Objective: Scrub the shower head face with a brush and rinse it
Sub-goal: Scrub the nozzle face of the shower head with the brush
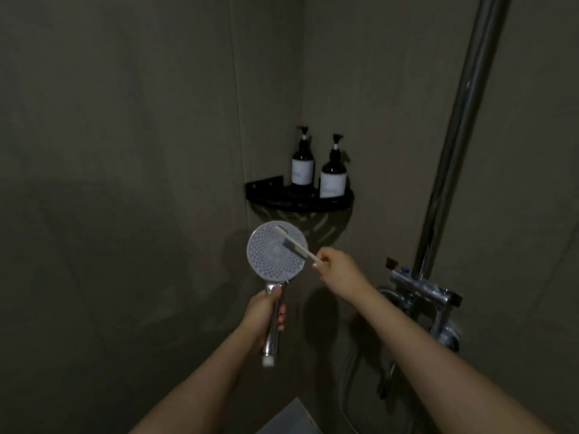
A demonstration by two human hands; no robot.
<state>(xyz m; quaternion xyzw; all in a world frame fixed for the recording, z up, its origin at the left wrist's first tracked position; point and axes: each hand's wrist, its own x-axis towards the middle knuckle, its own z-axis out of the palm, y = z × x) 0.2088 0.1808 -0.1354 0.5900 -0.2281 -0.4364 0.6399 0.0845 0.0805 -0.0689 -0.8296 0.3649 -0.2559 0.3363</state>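
between the hands, scrubbing is underway: left hand (263, 311) grips the shower head (277, 250), right hand (335, 266) pinches the brush (296, 244) on its face; rinsing likely follows.

A round, pale grey shower head face (275, 250) is showing a pattern of dotted nozzle rings above its shiny chrome handle (273, 327). A slim cream-white brush (296, 244) is crossing it. Two dark amber pump bottles (333, 170) are wearing white labels on the black corner shelf (297, 200).

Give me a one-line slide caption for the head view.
Left hand holds the shower head while right hand lays a brush across its face.
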